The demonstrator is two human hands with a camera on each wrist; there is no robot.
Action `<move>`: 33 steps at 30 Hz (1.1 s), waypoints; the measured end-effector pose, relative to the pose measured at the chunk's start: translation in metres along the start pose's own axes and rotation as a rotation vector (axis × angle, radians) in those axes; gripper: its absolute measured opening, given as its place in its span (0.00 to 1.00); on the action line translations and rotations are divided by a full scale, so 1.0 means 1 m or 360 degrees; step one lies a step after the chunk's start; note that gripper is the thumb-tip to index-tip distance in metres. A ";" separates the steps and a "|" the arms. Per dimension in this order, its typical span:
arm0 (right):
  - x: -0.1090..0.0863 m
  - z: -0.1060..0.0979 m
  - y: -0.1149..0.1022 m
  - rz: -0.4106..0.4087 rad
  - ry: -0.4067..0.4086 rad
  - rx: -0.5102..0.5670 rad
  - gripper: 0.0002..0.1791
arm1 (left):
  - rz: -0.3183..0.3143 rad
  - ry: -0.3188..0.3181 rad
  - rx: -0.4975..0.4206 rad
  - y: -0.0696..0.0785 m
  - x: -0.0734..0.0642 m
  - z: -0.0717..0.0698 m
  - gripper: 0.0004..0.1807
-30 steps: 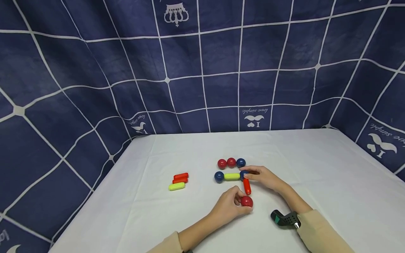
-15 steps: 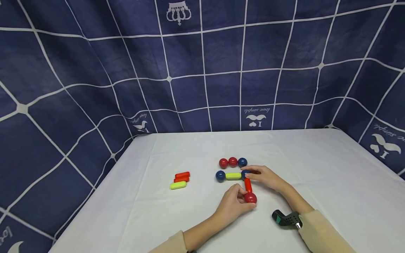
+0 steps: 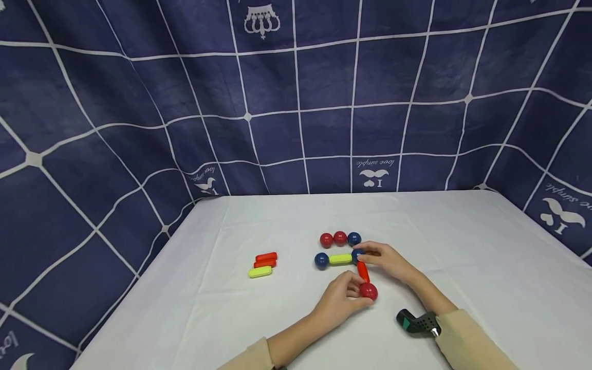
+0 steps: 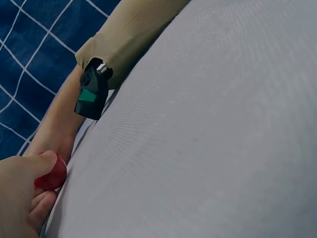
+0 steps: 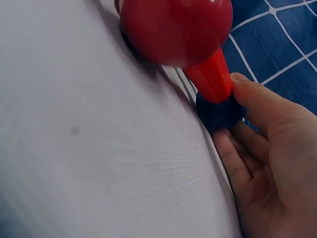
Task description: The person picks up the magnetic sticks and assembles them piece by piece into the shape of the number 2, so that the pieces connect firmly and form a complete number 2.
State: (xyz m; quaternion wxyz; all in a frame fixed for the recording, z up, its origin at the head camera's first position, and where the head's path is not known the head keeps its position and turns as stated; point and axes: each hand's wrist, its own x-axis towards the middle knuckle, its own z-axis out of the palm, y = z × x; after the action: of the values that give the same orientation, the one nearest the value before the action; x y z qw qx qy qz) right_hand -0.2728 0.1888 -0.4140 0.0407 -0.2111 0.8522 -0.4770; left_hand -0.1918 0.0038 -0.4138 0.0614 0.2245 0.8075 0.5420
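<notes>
My left hand (image 3: 340, 298) pinches a red ball (image 3: 369, 292) between thumb and fingers, low over the table. The ball sits at the near end of a red rod (image 3: 363, 271). My right hand (image 3: 386, 261) grips a blue ball (image 3: 357, 256) at the rod's far end; the right wrist view shows its thumb and fingers round that blue ball (image 5: 218, 113). From the same ball a yellow-green rod (image 3: 340, 259) runs left to another blue ball (image 3: 321, 260). Together these pieces form an angled chain on the cloth.
Behind the chain, two red balls (image 3: 333, 239) and a blue ball (image 3: 354, 238) stand in a row. To the left lie two red rods (image 3: 265, 260) and a yellow-green rod (image 3: 260, 272). A blue checked curtain (image 3: 296, 97) encloses the white table (image 3: 222, 308).
My left hand has moved slightly right with the red ball, bringing it from just short of the red rod's end up against it. The right hand stays on the blue ball.
</notes>
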 end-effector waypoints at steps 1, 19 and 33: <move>0.000 0.001 0.000 -0.0005 0.0005 -0.0006 0.22 | 0.0015 -0.0012 0.0036 0.000 -0.001 -0.001 0.20; -0.002 0.007 -0.002 0.0106 0.0086 -0.0020 0.22 | 0.0322 0.0017 0.0614 -0.006 0.007 -0.062 0.13; 0.000 0.006 -0.001 0.0126 0.0101 -0.0061 0.23 | 0.0089 0.0462 0.0896 -0.041 0.013 -0.164 0.08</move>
State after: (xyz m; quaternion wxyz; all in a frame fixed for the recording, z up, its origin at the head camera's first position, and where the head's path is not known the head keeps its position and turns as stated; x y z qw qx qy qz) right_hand -0.2712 0.1839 -0.4164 0.0284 -0.1627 0.8698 -0.4650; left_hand -0.2721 -0.1426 -0.3826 -0.1340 0.1750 0.9196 0.3251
